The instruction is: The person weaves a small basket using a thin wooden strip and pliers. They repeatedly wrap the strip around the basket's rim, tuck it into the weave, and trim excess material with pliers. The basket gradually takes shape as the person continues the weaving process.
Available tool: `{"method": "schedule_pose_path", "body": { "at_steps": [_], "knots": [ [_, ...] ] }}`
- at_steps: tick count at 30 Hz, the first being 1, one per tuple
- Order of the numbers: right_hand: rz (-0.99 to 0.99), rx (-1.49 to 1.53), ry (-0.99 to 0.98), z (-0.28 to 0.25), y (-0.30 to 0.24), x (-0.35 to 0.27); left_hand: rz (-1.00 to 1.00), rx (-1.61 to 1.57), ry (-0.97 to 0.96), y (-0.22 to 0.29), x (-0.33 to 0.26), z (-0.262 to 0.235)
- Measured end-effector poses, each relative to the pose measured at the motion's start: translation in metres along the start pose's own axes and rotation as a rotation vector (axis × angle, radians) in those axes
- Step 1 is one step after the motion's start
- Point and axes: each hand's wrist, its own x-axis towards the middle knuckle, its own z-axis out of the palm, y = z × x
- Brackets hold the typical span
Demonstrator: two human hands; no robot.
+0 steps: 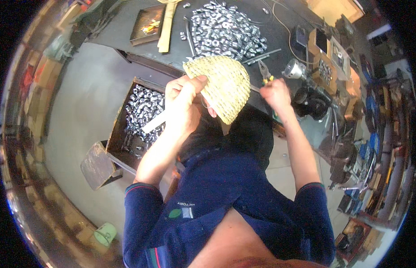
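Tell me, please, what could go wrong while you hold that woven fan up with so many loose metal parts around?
1. The woven fan in the left hand hides part of the bench edge, so the right hand may be working partly unseen.
2. The heap of metal parts lies loose on the bench; a sweep of the fan could scatter some.
3. The pliers lie close to the right hand and might get knocked.

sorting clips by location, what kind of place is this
Most likely a small metalworking or assembly workshop. A dark workbench carries a big heap of small shiny metal parts, a box below holds more, and pliers lie near the right hand.
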Motion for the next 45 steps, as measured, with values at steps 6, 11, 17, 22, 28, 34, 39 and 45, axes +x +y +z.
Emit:
{"method": "schedule_pose_path", "body": {
  "at_steps": [6,11,17,22,28,34,39,45],
  "knots": [
    [-0.341,0.337,0.234,-0.007,-0.004,-0.075,0.131,0.085,-0.068,0.014,-0.003,0.000],
    [-0.620,1.403,0.017,-0.045,-0.005,-0.112,0.245,0.412,-0.095,0.018,0.003,0.006],
    [-0.450,1.501,-0.533,-0.054,-0.030,-0.097,0.221,0.642,-0.305,0.010,0.019,0.000],
    [-0.506,1.392,-0.989,-0.068,-0.038,-0.096,0.179,0.657,-0.318,0.003,0.012,-0.015],
    [-0.307,1.278,-1.169,-0.072,-0.046,-0.087,0.208,0.886,-0.386,0.006,0.008,-0.026],
    [-0.338,1.235,-1.254,-0.070,-0.052,-0.087,0.082,0.837,-0.406,0.012,-0.001,-0.024],
    [-0.356,1.241,-1.258,-0.068,-0.052,-0.088,0.063,0.810,-0.443,0.009,-0.001,-0.028],
    [-0.332,1.266,-1.193,-0.057,-0.049,-0.093,0.094,0.800,-0.466,0.005,-0.002,-0.030]
  ]
}}
